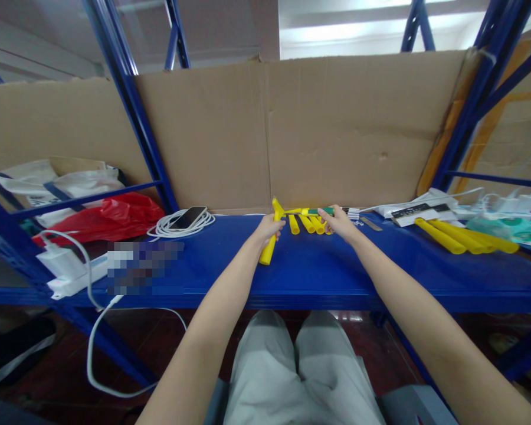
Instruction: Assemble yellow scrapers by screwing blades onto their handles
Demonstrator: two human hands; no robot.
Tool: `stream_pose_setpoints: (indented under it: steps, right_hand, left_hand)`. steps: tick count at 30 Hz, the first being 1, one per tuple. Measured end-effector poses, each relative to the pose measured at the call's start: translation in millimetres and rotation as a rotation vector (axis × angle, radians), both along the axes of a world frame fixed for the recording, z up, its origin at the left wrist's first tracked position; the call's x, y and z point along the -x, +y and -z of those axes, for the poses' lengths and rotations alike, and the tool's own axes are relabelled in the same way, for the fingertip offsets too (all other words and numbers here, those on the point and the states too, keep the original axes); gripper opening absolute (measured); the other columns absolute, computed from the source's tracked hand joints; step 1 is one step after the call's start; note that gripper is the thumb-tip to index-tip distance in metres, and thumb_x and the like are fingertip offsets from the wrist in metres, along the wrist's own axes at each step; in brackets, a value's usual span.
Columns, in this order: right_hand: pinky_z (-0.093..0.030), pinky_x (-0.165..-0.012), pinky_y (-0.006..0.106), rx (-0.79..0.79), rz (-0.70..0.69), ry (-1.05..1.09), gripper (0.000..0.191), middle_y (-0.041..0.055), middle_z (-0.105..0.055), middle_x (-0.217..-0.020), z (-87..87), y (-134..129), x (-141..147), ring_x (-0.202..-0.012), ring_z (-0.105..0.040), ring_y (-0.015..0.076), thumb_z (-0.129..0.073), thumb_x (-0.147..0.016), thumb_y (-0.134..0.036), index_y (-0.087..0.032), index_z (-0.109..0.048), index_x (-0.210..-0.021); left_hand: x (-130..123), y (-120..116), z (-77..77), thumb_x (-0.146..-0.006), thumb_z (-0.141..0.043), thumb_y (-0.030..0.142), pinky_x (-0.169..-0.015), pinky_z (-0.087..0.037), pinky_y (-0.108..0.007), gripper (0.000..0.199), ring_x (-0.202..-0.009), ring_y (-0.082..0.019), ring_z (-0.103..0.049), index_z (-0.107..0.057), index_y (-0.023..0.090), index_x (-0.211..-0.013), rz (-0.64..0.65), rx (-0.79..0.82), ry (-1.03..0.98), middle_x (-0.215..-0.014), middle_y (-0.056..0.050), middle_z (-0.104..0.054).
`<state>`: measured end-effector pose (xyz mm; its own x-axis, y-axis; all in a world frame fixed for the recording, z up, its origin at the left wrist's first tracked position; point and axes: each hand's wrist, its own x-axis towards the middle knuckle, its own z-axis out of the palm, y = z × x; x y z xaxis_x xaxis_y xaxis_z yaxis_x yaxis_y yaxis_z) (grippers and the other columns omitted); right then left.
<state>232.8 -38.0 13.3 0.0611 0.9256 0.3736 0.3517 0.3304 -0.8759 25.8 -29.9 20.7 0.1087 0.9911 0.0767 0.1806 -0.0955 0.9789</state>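
Note:
My left hand (271,226) is closed around a yellow plastic handle (268,254) with a round grip and a flared head. The handle is tilted, its head up near the cardboard. In my right hand (336,224) is a screwdriver (315,211) with a green and yellow grip, lying almost level. Its shaft points left at the head of the yellow handle; whether the tip touches a screw is too small to see. Just beyond and between my hands, several more yellow handles (307,224) lie in a row on the blue shelf (318,271).
Further yellow handles (451,237) lie at the right, beside white packets (425,212) and a green plastic bag (507,227). A flat metal strip (371,224) rests near my right hand. Left are a phone (190,217), coiled white cable (159,229), power strip (88,277) and red bag (115,215). Cardboard (336,130) stands behind.

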Motion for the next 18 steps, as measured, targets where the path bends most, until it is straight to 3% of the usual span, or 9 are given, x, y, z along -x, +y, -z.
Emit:
stream_pose_setpoints:
  steps: [7,13,18]
  right_hand:
    - [-0.036,-0.035,0.017,-0.007,-0.064,-0.025,0.046,-0.0091,-0.051,-0.050,-0.2,-1.4,-0.6,-0.037,-0.049,0.0090,-0.064,-0.075,-0.051,-0.022,-0.034,-0.094]
    - [-0.034,-0.033,0.018,-0.012,-0.018,-0.059,0.038,-0.0046,-0.054,-0.056,-0.1,-0.7,-0.8,-0.036,-0.048,0.0072,-0.060,-0.079,-0.051,-0.021,-0.038,-0.084]
    - [-0.036,-0.035,0.017,-0.022,-0.066,-0.050,0.042,-0.0103,-0.049,-0.048,0.9,-1.4,0.2,-0.036,-0.047,0.0086,-0.065,-0.076,-0.045,-0.023,-0.034,-0.092]
  left_hand:
    - [0.5,1.0,0.7,-0.082,-0.050,0.005,-0.038,-0.027,-0.017,0.015,-0.031,-0.004,-0.035,-0.044,0.017,-0.076,-0.005,0.003,-0.008,-0.045,0.010,-0.036]
    - [0.4,0.0,0.3,-0.082,-0.051,0.005,-0.038,-0.027,-0.017,0.015,-0.031,-0.004,-0.034,-0.044,0.017,-0.075,-0.003,0.004,-0.005,-0.046,0.010,-0.037]
    - [0.4,-0.5,0.3,-0.081,-0.050,0.004,-0.038,-0.027,-0.017,0.016,-0.031,-0.003,-0.034,-0.043,0.017,-0.074,-0.014,0.005,-0.008,-0.045,0.011,-0.036]
